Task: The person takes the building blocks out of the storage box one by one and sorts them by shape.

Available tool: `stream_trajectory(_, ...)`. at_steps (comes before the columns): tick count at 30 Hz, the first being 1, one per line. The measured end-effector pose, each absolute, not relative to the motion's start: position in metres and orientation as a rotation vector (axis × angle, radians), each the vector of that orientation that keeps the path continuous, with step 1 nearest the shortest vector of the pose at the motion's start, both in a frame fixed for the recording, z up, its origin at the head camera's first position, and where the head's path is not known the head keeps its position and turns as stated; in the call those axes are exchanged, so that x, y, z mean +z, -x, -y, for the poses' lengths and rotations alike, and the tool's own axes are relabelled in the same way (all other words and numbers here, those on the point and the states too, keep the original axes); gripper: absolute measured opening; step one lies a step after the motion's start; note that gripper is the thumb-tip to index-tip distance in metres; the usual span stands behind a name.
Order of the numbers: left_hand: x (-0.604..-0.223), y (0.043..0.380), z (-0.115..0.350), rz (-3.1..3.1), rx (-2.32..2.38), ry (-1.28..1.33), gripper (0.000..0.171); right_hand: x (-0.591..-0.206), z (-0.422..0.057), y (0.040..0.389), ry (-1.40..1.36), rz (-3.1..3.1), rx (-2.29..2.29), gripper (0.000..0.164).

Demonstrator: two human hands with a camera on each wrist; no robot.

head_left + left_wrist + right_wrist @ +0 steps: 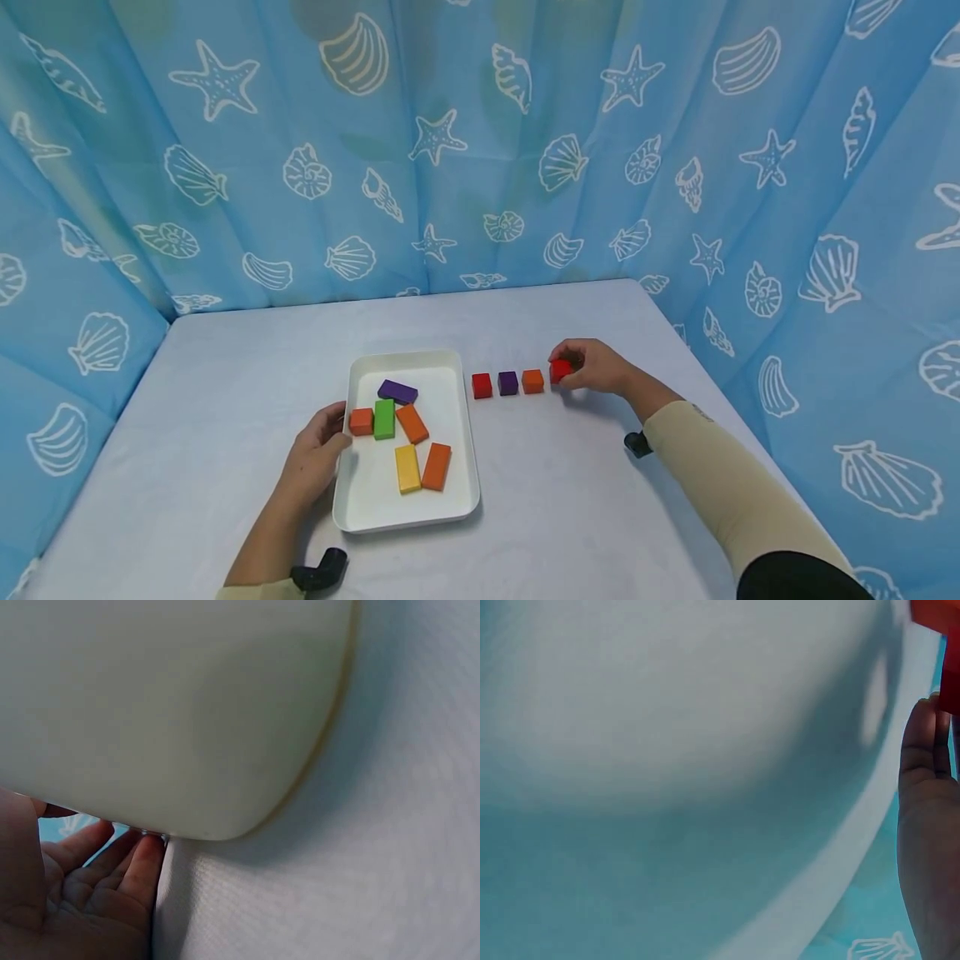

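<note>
My right hand (597, 367) pinches a red block (559, 371) at the right end of a row on the table. Left of it in that row stand an orange block (532, 382), a purple block (508, 383) and another red block (482, 386). My left hand (313, 454) grips the left rim of a white tray (405, 521), thumb over the edge. In the left wrist view the tray's outer wall (180, 712) fills the upper left, with the fingers (142, 877) at its rim. The right wrist view shows the held red block (951, 675) at the far right edge.
Inside the tray lie a purple block (397, 392), a green block (384, 419), a yellow block (407, 468) and several orange ones (436, 466). A white cloth covers the table (570, 517). Behind it hangs a blue curtain (465, 200) with shells and starfish.
</note>
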State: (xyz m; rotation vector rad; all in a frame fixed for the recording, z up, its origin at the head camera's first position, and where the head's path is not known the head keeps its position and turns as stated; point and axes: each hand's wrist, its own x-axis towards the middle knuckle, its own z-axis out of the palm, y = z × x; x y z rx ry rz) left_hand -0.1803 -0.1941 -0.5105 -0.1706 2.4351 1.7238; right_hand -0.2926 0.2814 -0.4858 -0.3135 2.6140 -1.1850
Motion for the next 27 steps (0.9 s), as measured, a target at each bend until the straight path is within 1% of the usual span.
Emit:
stream_trajectory(6,-0.5104,0.1809,0.1937,-2.433,1.726,0.175,0.064,-0.4937,-0.2837,0.2938,0.279,-2.6,-1.151,0.048)
stream_trajectory(13,-0.5103,0.1818,0.1933,-2.44,1.73,0.167,0.064,-0.4927,-0.2811,0.2962,0.32,-2.62,-1.075,0.041)
stream_trajectory(21,-0.5103,0.1803,0.194,-2.446,1.73,0.162,0.064,-0.4949,-0.2785,0.2993,0.307,-2.639,-0.992,0.043)
stream_trajectory(24,-0.5112,0.1793,0.1941,-2.448,1.732,0.157,0.064,-0.4971,-0.2783,0.2994,0.3,-2.637,-0.949,0.047)
stream_trajectory(27,-0.5104,0.1792,0.1952,-2.447,1.737,0.152,0.064,-0.4957,-0.2772,0.3008,0.299,-2.643,-0.914,0.06)
